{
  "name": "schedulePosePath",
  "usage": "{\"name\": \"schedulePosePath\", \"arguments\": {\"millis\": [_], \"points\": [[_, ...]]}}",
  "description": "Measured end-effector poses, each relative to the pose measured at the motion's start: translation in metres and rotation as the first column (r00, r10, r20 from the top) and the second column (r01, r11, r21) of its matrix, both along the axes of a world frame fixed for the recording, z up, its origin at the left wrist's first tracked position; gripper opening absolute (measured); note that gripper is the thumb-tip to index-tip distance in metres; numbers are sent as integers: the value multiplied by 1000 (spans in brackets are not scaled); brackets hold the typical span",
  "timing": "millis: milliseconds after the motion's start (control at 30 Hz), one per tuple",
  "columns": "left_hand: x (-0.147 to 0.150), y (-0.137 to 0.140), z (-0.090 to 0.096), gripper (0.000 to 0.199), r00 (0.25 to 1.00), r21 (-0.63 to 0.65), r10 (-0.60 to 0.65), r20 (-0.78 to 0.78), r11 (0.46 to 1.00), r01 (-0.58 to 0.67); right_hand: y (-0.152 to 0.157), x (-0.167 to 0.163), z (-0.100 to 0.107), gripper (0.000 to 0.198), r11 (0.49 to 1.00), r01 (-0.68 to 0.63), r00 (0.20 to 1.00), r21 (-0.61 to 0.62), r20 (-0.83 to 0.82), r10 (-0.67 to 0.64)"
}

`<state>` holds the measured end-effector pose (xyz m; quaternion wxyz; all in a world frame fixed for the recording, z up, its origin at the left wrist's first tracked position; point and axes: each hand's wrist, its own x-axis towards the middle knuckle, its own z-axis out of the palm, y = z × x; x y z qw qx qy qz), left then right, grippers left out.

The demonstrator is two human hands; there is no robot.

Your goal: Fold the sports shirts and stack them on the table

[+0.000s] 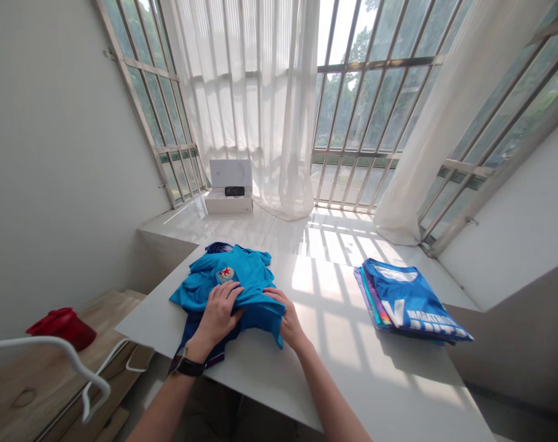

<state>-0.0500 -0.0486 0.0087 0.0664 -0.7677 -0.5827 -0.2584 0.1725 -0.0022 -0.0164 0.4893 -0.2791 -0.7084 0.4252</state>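
Note:
A crumpled light blue T-shirt (255,270) with a red-and-white emblem lies at the left of the white table. My left hand (221,310) rests on its front below the emblem, fingers curled on the cloth with the thumb beneath a fold. On the shirt's right side, my right hand (285,313) grips the edge, its fingertips partly hidden by fabric. Beneath this shirt a dark navy garment (193,328) shows along the near left side and at the back. A dark watch sits on my left wrist.
A stack of folded shirts (410,301), blue on top, lies on the table's right. On the sill behind stands an open white box (228,202) holding a black object. A red cloth item (62,328) and a white curved rail (71,356) are at lower left. Barred windows surround the sill.

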Motion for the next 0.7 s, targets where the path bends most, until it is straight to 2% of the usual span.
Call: {"name": "schedulePosePath", "arguments": {"millis": [67, 167, 233, 300, 400, 500, 600, 700], "points": [[10, -7, 0, 36, 998, 4, -35, 61, 999, 35, -1, -1, -2, 29, 999, -41, 999, -27, 13, 42], [20, -13, -4, 32, 989, -56, -76, 128, 995, 84, -5, -1, -3, 41, 982, -158, 983, -99, 76, 165], [21, -14, -10, 30, 980, -83, -55, 191, 994, 72, -7, -1, -3, 47, 962, -225, 964, -156, 111, 243], [18, -12, -19, 30, 958, -74, -9, 287, 997, 31, -6, -1, -6, 46, 954, -229, 961, -193, 113, 253], [14, -11, -32, 30, 900, -59, 44, 434, 998, -20, -1, -2, -14, 43, 953, -143, 979, -267, 100, 175], [13, -12, -39, 28, 853, -62, 29, 521, 998, 4, 7, -4, -24, 36, 908, 27, 997, -419, 81, 8], [16, -15, -38, 27, 849, -37, -33, 528, 997, 62, 15, -5, -30, 40, 856, 131, 991, -500, 58, -118], [20, -18, -33, 27, 893, -49, -93, 441, 991, 127, 19, -8, -29, 54, 835, 148, 988, -530, 35, -154]]}}
